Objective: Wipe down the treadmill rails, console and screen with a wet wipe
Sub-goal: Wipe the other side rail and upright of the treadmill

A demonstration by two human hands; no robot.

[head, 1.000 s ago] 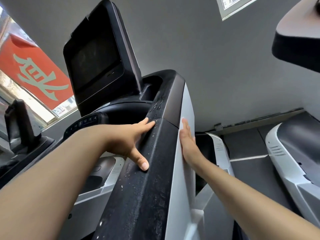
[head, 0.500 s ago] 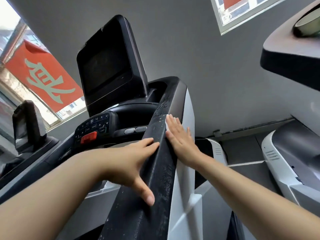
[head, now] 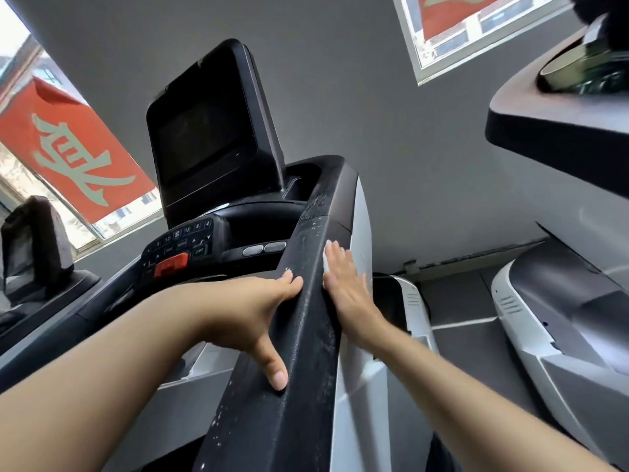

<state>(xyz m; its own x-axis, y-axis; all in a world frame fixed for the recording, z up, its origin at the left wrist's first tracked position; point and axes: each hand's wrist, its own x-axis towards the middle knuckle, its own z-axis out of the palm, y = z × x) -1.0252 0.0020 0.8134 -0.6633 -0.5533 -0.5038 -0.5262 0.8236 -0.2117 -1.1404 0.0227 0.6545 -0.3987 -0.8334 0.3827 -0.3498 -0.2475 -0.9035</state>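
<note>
The treadmill's black right rail (head: 299, 335) runs up the middle, speckled with white flecks. My left hand (head: 258, 315) rests on its inner side, fingers straight, thumb laid across the top. My right hand (head: 347, 291) presses flat against the rail's white outer panel (head: 360, 216), with a white wet wipe (head: 327, 257) showing under its fingers. Beyond stand the dark screen (head: 204, 141) and the console keypad (head: 180, 247) with its red stop button (head: 171, 264).
A second treadmill's console (head: 558, 124) overhangs at upper right, and its white base (head: 544, 318) stands on the grey floor. Another machine's screen (head: 30, 240) is at far left. Windows with a red banner (head: 68, 155) sit in the grey wall.
The view tilted down, bringing the keypad and stop button into sight. My right hand moved with the wipe along the rail's white side panel. My left hand slid along the rail's inner side.
</note>
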